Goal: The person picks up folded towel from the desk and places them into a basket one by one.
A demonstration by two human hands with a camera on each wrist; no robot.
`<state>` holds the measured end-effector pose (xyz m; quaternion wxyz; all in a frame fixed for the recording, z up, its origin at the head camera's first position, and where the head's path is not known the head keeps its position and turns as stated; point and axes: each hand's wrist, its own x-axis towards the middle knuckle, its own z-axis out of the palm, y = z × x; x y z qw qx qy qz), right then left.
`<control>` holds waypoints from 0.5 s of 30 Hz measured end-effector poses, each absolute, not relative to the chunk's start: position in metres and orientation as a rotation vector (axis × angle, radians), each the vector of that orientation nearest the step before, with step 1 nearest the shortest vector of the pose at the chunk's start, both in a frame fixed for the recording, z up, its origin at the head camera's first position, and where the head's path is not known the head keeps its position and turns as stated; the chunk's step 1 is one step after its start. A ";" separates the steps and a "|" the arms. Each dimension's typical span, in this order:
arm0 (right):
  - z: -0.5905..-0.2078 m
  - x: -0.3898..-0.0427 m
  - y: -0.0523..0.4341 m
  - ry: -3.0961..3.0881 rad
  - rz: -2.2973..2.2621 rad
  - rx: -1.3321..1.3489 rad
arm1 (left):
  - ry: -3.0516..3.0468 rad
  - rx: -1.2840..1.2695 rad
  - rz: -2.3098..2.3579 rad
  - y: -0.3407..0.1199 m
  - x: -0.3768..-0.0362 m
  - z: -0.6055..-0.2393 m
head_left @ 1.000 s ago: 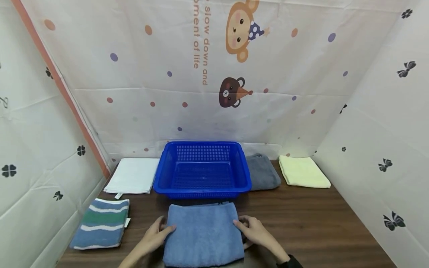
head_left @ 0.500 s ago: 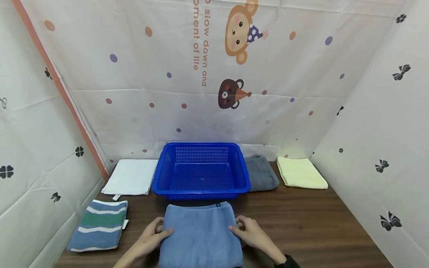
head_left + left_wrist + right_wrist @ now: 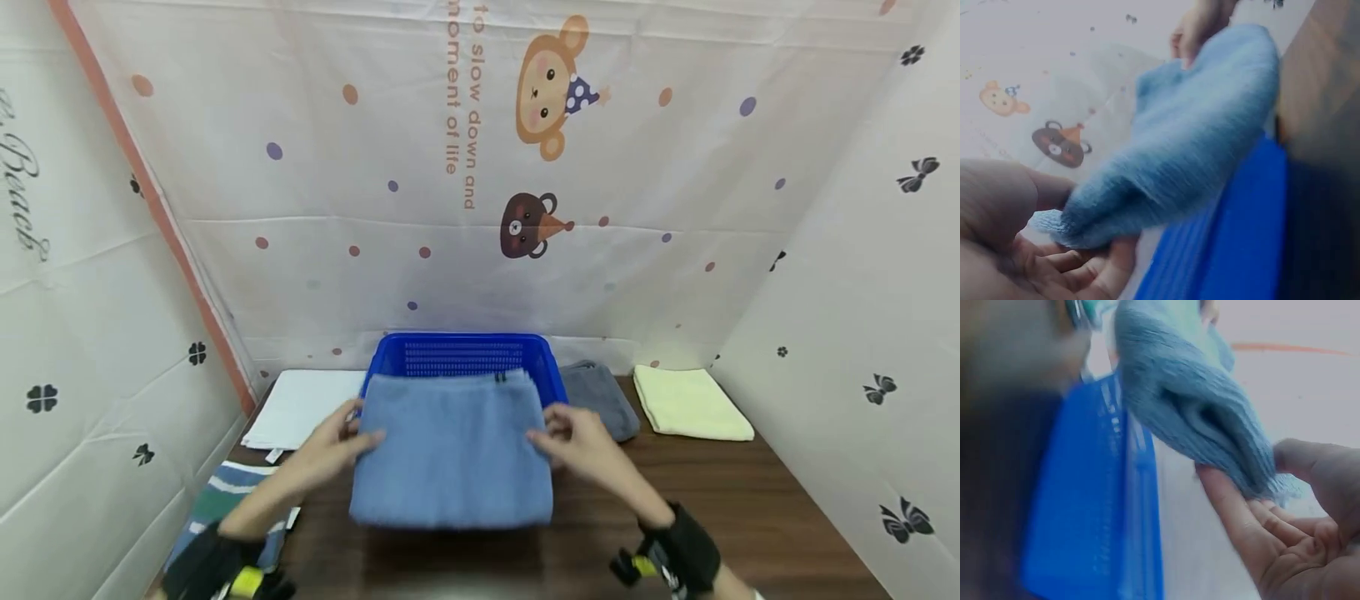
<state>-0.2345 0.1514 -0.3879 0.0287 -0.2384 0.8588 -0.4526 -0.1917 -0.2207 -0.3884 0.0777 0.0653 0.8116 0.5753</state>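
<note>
Fingers of both hands pinch the folded, fuzzy blue towel (image 3: 452, 450) (thumbs on top) above the perforated plastic basket (image 3: 465, 357).

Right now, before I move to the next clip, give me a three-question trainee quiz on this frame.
1. True or false: both hands hold the blue towel off the table.
2. Which towel lies right of the basket, next to it? A. white B. grey C. striped
3. Fill in: the left hand grips the towel's ____ edge.

Key:
1. True. The left hand and right hand grip its two side edges, and it hangs above the table and the basket's near rim.
2. B, the grey towel.
3. Left.
</note>
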 end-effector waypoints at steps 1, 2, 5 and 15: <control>-0.379 -0.248 0.149 2.668 -1.372 -0.681 | 2.468 0.180 1.696 -0.220 -0.207 -0.381; -0.371 -0.262 0.148 2.678 -1.361 -0.640 | 2.503 0.184 1.666 -0.219 -0.223 -0.375; -0.359 -0.305 0.141 2.687 -1.306 -0.505 | 2.577 0.201 1.566 -0.215 -0.272 -0.365; -0.371 -0.386 0.098 2.395 -1.110 -0.197 | 2.807 0.015 0.795 -0.206 -0.363 -0.375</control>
